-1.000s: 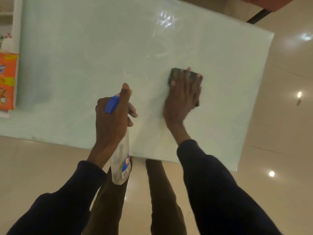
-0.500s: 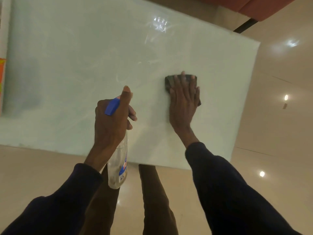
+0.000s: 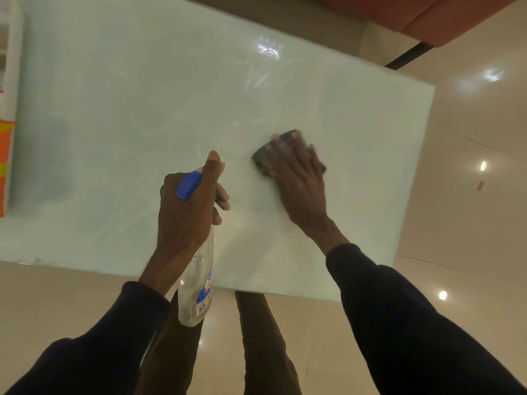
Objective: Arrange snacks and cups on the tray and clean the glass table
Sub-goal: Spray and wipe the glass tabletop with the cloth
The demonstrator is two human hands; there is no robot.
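**Glass worktop (image 3: 137, 109): wiping step in hand**

- Step: cleaning, judged from the tools in hand. No cups in view. An orange snack packet (image 3: 5, 166) sits at the 9 o'clock edge of the frame, so I cannot tell how far the tray step has got.
- Right hand (image 3: 299, 181): fingers laid out straight and spread, pressing a dark green pad (image 3: 260, 161) flat on the glass, right of centre. Hand and pad are motion-blurred.
- Left hand (image 3: 185, 215): closed grip round the neck of a clear spray bottle (image 3: 196, 286), forefinger stretched along the blue trigger head (image 3: 188, 185).
- Orientation: the worktop's long axis runs about 9 to 3 o'clock, its right end dipping toward 4. The bottle's long axis runs 12 to 6, nozzle toward 1 o'clock over the glass, base hanging past the near edge.
- Smears show from centre toward 12 o'clock.
- Next, as I judge it: carry the pad in overlapping passes toward 9 o'clock with even pressure, spraying ahead and stopping short of the packet.
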